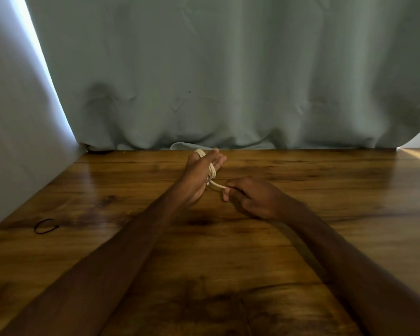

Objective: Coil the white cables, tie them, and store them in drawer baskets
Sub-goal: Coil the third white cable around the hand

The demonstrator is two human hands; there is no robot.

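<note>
A pale wall (pixel 15 141) is bordering the left edge of a wooden table (pixel 325 190). Near that edge, toward the front left corner, a black band (pixel 46 226) is lying flat in a loop, well apart from both hands. Just left of centre, close to the far edge, the left hand (pixel 199 173) is standing on edge with its fingers stretched nearly straight and pointing away from the person. It is carrying the white cable (pixel 211 172), which is winding in several turns around the palm and the back of the hand. Whether the thumb is pressing on the coil cannot be told. A short free length of cable is running from the bottom of the coil down and to the right. There the right hand (pixel 250 197), near the left hand but not touching it, is pinching the cable end between thumb and fingertips (pixel 225 191), its other fingers curling inward. A grey-green curtain (pixel 228 69) is hanging behind the whole far edge.
</note>
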